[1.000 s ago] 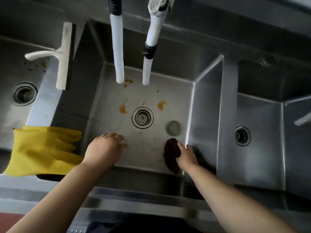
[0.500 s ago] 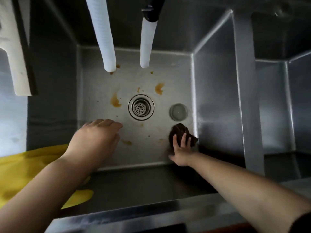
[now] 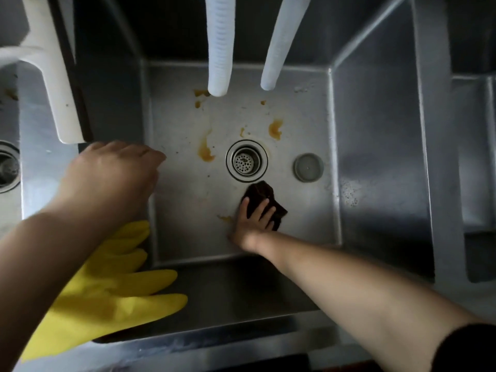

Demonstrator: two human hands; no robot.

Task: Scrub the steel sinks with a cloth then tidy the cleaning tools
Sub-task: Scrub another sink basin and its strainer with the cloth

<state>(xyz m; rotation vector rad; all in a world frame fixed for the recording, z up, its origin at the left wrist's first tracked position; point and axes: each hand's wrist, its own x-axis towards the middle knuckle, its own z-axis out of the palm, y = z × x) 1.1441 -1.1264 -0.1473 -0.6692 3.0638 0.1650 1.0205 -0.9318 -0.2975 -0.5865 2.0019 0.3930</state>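
Observation:
The middle steel sink point(image 3: 375, 157) has orange-brown stains point(image 3: 206, 151) on its floor around the round drain point(image 3: 246, 160). My right hand point(image 3: 253, 221) presses a dark brown cloth point(image 3: 261, 196) flat on the sink floor, just below and right of the drain. My left hand point(image 3: 112, 173) rests on the sink's left rim, fingers curled, holding nothing. A yellow rubber glove point(image 3: 107, 291) lies draped over the front left rim under my left forearm. A white squeegee point(image 3: 56, 84) lies on the left divider.
Two white faucet hoses point(image 3: 218, 49) hang over the back of the sink. A grey round drain plug point(image 3: 308, 167) lies right of the drain. Another sink with its drain point(image 3: 8, 167) is at the left, and a third basin point(image 3: 477, 157) at the right.
My right hand slid the cloth leftward and away from the right wall, toward the drain. My head moved closer to the sink. My left hand shifted left onto the rim.

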